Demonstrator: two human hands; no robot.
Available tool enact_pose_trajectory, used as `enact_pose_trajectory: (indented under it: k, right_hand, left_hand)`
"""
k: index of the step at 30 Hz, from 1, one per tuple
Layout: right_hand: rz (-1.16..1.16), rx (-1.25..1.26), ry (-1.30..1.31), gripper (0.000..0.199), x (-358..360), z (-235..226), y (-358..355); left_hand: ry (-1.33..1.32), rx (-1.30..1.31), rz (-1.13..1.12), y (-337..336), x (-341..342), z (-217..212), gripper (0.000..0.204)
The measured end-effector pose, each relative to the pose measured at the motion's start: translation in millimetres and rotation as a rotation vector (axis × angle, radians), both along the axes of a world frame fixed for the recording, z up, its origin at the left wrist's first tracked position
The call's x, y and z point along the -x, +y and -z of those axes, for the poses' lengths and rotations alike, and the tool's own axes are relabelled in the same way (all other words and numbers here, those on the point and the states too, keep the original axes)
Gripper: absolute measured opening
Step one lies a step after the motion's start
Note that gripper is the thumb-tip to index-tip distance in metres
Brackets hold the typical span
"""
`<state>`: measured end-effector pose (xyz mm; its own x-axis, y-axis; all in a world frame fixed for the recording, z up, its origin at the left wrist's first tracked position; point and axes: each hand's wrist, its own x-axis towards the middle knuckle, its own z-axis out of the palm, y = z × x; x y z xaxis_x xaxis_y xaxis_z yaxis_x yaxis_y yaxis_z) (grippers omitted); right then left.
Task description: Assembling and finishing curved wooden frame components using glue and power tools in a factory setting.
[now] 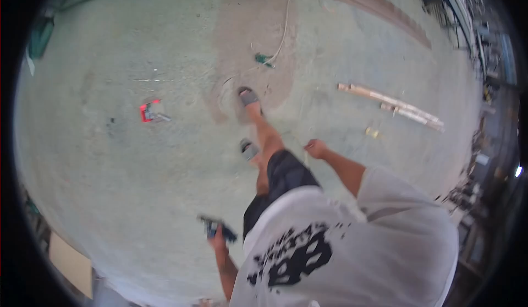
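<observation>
My left hand [218, 241], low on the left beside my shorts, is wrapped round the grip of a dark blue and black power tool [226, 232]. Its exact kind is blurred. Out in front of my right hip hangs my right hand [315, 148], fingers curled closed. Whether anything small is in it, I cannot make out. Below it on the pale green floor lie a small yellowish object [372, 132] and, farther out, several long wooden strips [390, 105].
A red open-sided object [144, 112] with small grey pieces lies on the floor to the left. Ahead of my feet is a green item [263, 59] beside a pale cord [287, 23]. A tan board [70, 264] stands at lower left; cluttered equipment [484, 158] lines the right.
</observation>
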<state>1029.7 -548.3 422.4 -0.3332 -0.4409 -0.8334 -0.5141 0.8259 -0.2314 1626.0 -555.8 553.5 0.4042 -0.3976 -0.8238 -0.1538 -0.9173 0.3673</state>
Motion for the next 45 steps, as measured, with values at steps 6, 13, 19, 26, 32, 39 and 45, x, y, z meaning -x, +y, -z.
enact_pose_trajectory:
  k: [6,13,19,26,32,39,45]
  right_hand:
    - [-0.274,0.076,0.263,0.055,46,217,-242]
    - [-0.104,0.142,0.605,0.047,70,388,-504]
    - [-0.527,0.087,0.414,0.041,58,403,-378]
    - [-0.409,0.024,0.352,0.065,44,394,-287]
    - [-0.332,0.090,0.500,0.061,40,398,-319]
    - [0.131,0.974,-0.282,0.033,21,178,-262]
    - [0.260,0.320,0.145,0.035,1,4,-8]
  left_hand:
    - [-0.144,-0.279,0.299,-24,70,89,0.029]
    - [-0.070,-0.551,0.187,6,115,154,0.026]
    - [-0.006,-0.571,0.080,14,146,129,0.024]
    - [-0.086,-0.374,-0.046,-7,107,96,0.024]
    - [-0.090,0.008,0.183,-96,132,183,0.020]
    - [-0.113,-0.200,1.002,2,53,86,0.022]
    - [-0.170,-0.091,1.778,-78,79,142,0.058]
